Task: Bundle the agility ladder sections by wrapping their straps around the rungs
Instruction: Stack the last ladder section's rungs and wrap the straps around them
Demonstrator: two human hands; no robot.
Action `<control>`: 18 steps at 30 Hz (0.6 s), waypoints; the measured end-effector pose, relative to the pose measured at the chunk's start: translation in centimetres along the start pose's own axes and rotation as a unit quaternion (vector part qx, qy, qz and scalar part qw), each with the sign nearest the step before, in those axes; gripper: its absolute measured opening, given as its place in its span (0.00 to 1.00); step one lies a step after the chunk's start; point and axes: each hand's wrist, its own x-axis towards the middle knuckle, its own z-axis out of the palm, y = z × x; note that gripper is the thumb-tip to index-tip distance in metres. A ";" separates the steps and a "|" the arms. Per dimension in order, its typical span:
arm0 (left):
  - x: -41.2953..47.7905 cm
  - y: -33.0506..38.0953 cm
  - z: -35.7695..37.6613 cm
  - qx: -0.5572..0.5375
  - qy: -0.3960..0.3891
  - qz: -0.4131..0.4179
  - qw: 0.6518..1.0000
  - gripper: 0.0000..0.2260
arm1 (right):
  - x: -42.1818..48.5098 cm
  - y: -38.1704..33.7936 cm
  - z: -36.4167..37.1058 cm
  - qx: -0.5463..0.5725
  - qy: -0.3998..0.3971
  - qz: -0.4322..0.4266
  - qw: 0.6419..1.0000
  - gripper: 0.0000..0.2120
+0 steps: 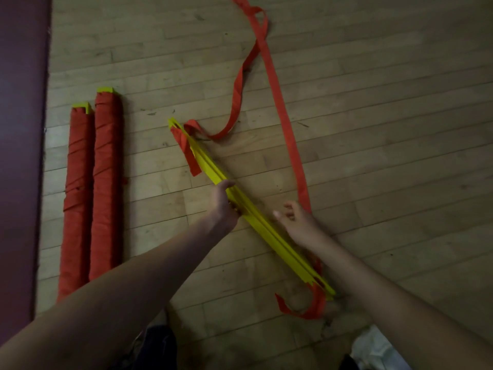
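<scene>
A stack of yellow rungs [266, 231] lies diagonally on the wooden floor, from upper left to lower right. My left hand [224, 201] grips the stack near its middle. My right hand [296, 220] hovers just right of the rungs, fingers loosely curled, blurred; whether it holds the red strap is unclear. One red strap [290, 145] runs from that hand far up the floor. A second red strap [237, 94] curls away from the rungs' far end, where a short red end [186, 148] hangs over. A red loop [312, 308] lies at the near end.
Two finished bundles [92, 188], wrapped in red strap with yellow rung tips showing, lie side by side at the left. A dark maroon mat [21, 156] borders the floor's left edge. A white shoe [373, 351] shows at the bottom right.
</scene>
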 end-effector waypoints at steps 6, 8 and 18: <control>0.6 0.0 0.1 -0.007 -0.031 0.019 0.999 0.10 | 0.7 -0.9 1.1 0.077 -0.068 0.020 0.994 0.16; 0.4 0.0 0.2 -0.041 -0.032 0.017 0.999 0.11 | 0.3 -1.6 1.1 0.110 -0.097 0.005 0.989 0.09; 0.5 2.6 0.1 -0.079 -0.094 0.046 0.991 0.10 | -0.1 -1.6 -0.5 -0.099 -0.011 -0.135 0.986 0.16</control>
